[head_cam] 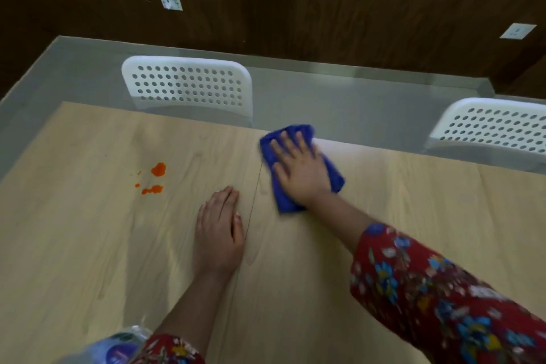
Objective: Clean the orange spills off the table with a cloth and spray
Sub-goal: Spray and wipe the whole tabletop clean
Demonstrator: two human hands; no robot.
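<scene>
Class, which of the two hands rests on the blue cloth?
The right hand, spread flat on the cloth; the left hand lies on bare table.

Dressed in red florals.
The right sleeve is deep red cloth printed with blue, yellow and pale pink flowers (blurred further up the arm), ending partway along the forearm; the left sleeve shows the same print. The right hand and left hand are uncovered.
</scene>
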